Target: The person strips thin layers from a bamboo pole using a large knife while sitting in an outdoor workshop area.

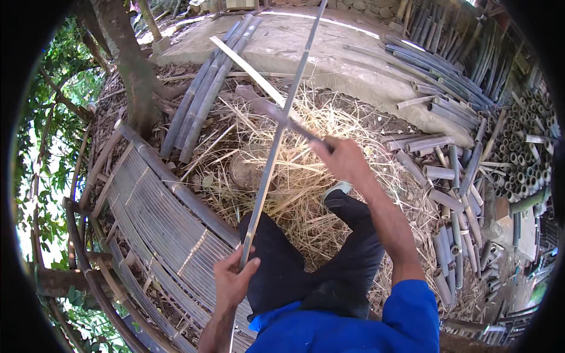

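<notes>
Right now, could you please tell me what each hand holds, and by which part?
The left hand holds a bamboo strip by its nearer part; the right hand, a knife by its handle.

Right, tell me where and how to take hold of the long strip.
Grip the long strip by its lower stretch, probably best from the left, closing across its narrow width, as the left hand does. It is slim and slants up and away to the right; the tool in the right hand crosses it farther up, so low down looks safer.
</notes>
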Action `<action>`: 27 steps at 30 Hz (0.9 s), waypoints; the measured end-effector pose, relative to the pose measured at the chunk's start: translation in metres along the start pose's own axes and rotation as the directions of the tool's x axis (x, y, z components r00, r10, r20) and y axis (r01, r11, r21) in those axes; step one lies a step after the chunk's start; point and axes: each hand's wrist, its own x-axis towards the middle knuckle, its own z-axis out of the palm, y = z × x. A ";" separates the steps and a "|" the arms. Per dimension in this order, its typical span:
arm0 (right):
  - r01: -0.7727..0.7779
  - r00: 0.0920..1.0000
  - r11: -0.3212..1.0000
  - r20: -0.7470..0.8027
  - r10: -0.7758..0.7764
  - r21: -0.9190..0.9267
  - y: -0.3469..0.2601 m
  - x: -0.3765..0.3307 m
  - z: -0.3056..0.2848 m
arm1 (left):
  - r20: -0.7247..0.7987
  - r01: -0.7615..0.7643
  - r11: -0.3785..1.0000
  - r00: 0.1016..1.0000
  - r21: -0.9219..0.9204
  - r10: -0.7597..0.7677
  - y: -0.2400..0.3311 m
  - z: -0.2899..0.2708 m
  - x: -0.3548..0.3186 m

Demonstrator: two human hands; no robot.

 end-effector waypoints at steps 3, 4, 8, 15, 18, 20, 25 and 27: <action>-0.145 0.955 0.989 -0.260 0.144 0.012 0.064 0.051 -0.037 | 0.086 0.128 0.991 0.988 -0.025 -0.126 -0.007 -0.016 -0.025; -0.234 0.946 0.972 -0.241 0.218 -0.038 0.066 0.058 -0.054 | 0.086 0.138 0.990 0.987 -0.026 -0.135 -0.005 -0.022 -0.029; -0.139 0.938 0.975 -0.340 0.072 -0.175 0.060 0.032 -0.036 | 0.162 0.314 0.946 0.941 -0.081 -0.299 -0.004 -0.023 -0.026; 0.187 0.982 0.982 0.001 -0.187 0.003 -0.027 -0.075 0.036 | 0.299 0.181 0.983 0.940 -0.033 -0.163 0.029 0.013 0.022; 0.329 0.944 0.944 0.014 -0.329 0.033 -0.035 -0.098 0.051 | 0.336 0.220 0.967 0.927 -0.127 -0.167 0.035 0.020 0.028; 0.374 0.926 0.924 0.013 -0.376 0.084 -0.036 -0.105 0.054 | 0.351 0.228 0.963 0.922 -0.146 -0.165 0.033 0.021 0.028; 0.241 0.968 0.970 0.059 -0.242 0.026 -0.029 -0.102 0.044 | 0.338 0.245 0.957 0.923 -0.153 -0.183 0.034 0.025 0.026; 0.341 0.935 0.940 0.099 -0.340 0.007 -0.026 -0.105 0.047 | 0.351 0.272 0.949 0.914 -0.156 -0.204 0.034 0.024 0.023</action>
